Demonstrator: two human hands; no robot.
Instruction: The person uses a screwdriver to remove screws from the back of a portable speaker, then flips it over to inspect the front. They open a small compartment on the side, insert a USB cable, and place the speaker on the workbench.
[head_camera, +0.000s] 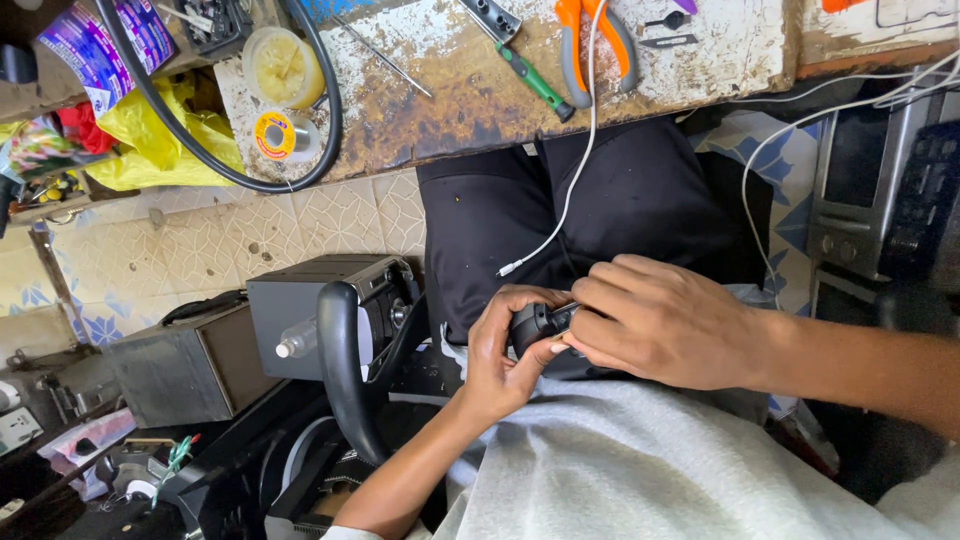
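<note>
Grey cloth covers the lap, where both hands meet over a small black device. Left hand cradles it in a clenched grip for steadiness; right hand pinches its end, below the table's near edge.
</note>
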